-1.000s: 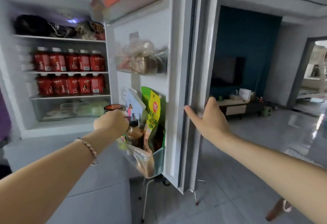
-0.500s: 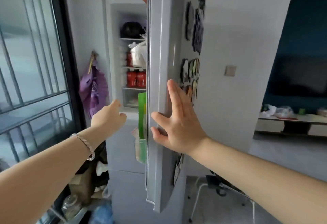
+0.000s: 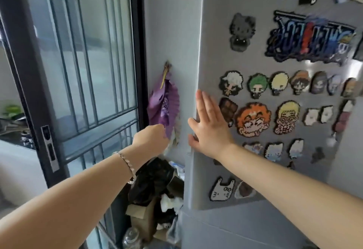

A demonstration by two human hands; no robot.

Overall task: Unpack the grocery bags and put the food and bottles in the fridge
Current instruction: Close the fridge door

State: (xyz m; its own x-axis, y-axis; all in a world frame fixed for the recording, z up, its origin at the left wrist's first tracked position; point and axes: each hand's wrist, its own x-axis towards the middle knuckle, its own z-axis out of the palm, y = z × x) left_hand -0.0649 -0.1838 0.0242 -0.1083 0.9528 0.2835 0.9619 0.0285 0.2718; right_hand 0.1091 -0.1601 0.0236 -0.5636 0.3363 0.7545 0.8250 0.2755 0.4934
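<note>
The grey fridge door (image 3: 255, 170) fills the right of the head view, closed or nearly so, covered with several pixel-bead magnets (image 3: 253, 119). My right hand (image 3: 210, 125) lies flat against the door's left edge, fingers straight and pointing up, thumb round the edge. My left hand (image 3: 151, 138), with a bracelet on the wrist, hangs in the air left of the door. Its fingers are loosely curled and hold nothing. The fridge's inside, with its food and bottles, is hidden.
A purple folding fan (image 3: 165, 107) hangs on the wall just beyond my left hand. A dark-framed barred glass door (image 3: 86, 72) stands at left. Black bags, cardboard and a glass jar (image 3: 131, 237) pile on the floor between that door and the fridge.
The fridge door has swung from open to closed under my right hand. My left hand let go of a jar in the door shelf and drew out. The interior has gone from sight.
</note>
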